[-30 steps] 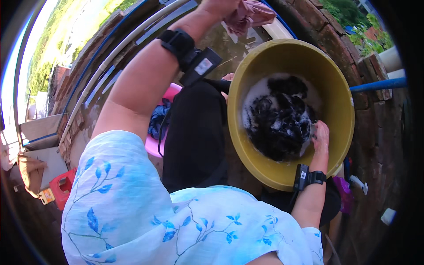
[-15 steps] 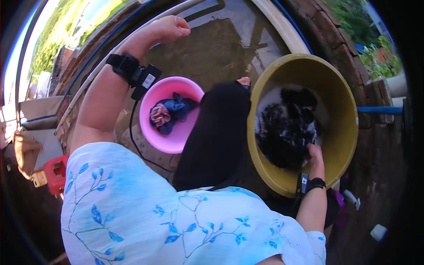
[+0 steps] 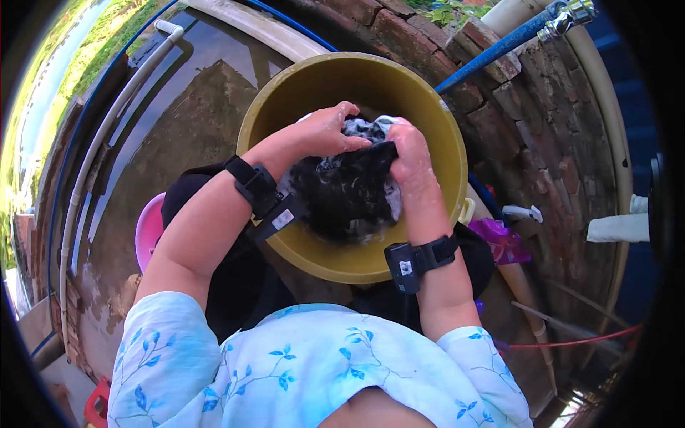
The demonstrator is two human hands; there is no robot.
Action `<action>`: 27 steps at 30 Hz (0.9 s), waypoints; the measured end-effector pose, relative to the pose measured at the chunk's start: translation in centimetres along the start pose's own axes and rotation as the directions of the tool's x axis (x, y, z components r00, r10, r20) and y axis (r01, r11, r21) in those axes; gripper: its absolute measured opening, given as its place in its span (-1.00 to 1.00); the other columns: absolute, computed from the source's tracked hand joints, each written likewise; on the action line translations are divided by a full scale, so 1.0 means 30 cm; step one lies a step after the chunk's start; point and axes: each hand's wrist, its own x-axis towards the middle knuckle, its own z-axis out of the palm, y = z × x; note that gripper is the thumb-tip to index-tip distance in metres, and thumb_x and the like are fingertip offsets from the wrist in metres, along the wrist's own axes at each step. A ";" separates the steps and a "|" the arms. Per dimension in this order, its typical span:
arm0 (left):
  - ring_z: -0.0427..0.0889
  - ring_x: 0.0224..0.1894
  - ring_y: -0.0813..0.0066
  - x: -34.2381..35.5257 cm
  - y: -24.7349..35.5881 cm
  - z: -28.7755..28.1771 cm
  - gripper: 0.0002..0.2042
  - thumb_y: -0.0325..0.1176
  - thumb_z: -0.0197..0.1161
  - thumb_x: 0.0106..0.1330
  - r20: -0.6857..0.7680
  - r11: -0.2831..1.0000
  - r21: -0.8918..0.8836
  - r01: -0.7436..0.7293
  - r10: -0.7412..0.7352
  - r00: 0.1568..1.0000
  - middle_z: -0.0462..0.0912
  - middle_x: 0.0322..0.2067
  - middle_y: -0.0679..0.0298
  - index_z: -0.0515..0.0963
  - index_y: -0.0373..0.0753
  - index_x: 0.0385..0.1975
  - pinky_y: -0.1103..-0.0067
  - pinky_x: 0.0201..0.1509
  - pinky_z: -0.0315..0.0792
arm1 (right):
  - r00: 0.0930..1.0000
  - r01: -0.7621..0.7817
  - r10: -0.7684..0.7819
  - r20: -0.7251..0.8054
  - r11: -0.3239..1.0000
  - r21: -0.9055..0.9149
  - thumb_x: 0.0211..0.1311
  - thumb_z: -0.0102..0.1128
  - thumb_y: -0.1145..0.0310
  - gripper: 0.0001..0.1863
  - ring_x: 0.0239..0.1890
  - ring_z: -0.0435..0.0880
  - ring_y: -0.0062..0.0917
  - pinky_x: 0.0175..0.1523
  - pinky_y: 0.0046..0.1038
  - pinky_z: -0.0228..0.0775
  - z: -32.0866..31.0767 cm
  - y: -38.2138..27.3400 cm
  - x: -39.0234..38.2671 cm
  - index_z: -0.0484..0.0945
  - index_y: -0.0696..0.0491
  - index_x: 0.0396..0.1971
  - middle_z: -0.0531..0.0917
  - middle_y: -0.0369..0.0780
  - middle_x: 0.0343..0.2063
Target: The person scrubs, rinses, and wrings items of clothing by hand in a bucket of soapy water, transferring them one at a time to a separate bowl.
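Observation:
A soapy dark cloth [image 3: 342,196] lies bunched in the large mustard-yellow tub [image 3: 275,103], streaked with white foam. My right hand [image 3: 412,151] is closed on a raised fold of it, at the right side of the bundle. Across from it, my left hand [image 3: 325,130] reaches over the far left part of the cloth, with thumb and forefinger apart. The thumb lies against the foamy fabric, while its other fingers are partly hidden. Both wrists wear black straps with small box-shaped devices.
A pink basin [image 3: 148,232] shows partly behind my left leg. Right of the tub lie a purple packet [image 3: 499,241] and a white-and-grey object [image 3: 522,212]. A brick wall [image 3: 539,153] and a blue pipe with a metal tap [image 3: 567,19] are beyond. Standing water [image 3: 171,121] lies at the left.
My left hand has come from the far left over into the tub. My right hand has lifted a fold of the dark cloth. The view has turned toward the tub.

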 end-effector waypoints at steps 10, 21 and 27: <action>0.23 0.10 0.46 -0.023 0.100 -0.098 -0.21 0.07 0.22 0.00 -0.131 0.672 -0.632 -0.386 0.398 0.908 0.28 0.05 0.19 0.09 -0.28 0.15 0.57 0.17 0.11 | 0.949 0.301 -0.301 0.093 0.954 0.019 -0.35 -0.20 0.62 -0.71 -0.48 0.52 -0.45 -0.30 -0.50 0.41 0.195 -0.352 -0.137 0.45 0.24 -0.51 0.51 -0.17 -0.50; 0.39 -0.10 0.57 0.117 0.058 -0.031 -0.32 -0.14 0.29 0.02 -0.241 0.771 -0.452 -0.448 0.378 0.894 0.43 -0.13 0.28 0.16 -0.17 0.14 0.63 -0.01 0.29 | 0.798 0.601 -0.597 0.083 0.777 -0.189 -0.29 -0.17 0.62 -0.69 -0.42 0.47 -0.62 -0.22 -0.59 0.33 0.103 -0.381 -0.072 0.45 0.11 -0.43 0.48 -0.33 -0.52; 0.46 -0.08 0.16 0.148 -0.355 0.169 -0.40 -0.11 0.28 -0.14 0.095 0.903 0.271 0.332 -0.369 0.925 0.49 -0.16 0.01 0.37 -0.31 -0.06 0.48 -0.02 0.34 | 0.871 0.199 -0.481 -0.095 0.523 -0.829 -0.24 0.04 0.52 -0.75 -0.45 0.47 -0.57 -0.30 -0.56 0.31 -0.270 -0.093 0.151 0.46 0.19 -0.42 0.52 -0.26 -0.52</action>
